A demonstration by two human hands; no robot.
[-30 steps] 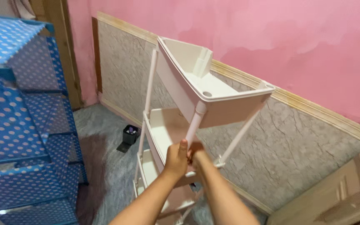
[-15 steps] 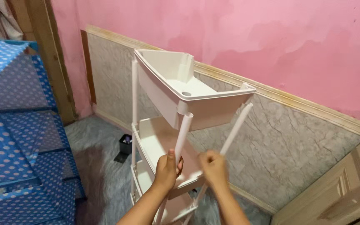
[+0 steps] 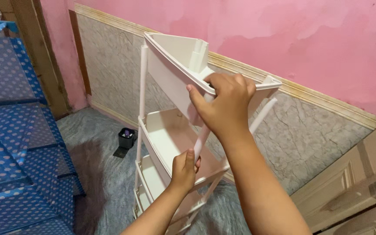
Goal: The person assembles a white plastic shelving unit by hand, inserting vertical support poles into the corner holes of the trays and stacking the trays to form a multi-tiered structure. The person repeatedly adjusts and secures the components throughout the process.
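Left hand (image 3: 183,167) wrapped around the front white support pole (image 3: 202,141) of the white three-tier corner rack (image 3: 162,135), just above the middle tray. Right hand (image 3: 223,102) clamped over the front corner of the tilted top tray (image 3: 175,65). Rack stands on the grey floor (image 3: 96,143) by the marble-panelled wall (image 3: 114,65); blue polka-dot fabric shelf (image 3: 9,130) well left.

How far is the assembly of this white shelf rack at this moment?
Lower two trays already sit on the poles. In hand: the right hand grips the top tray at its front corner, and the left hand holds the front pole beneath. Left: the right-side pole looks not seated in the tray.
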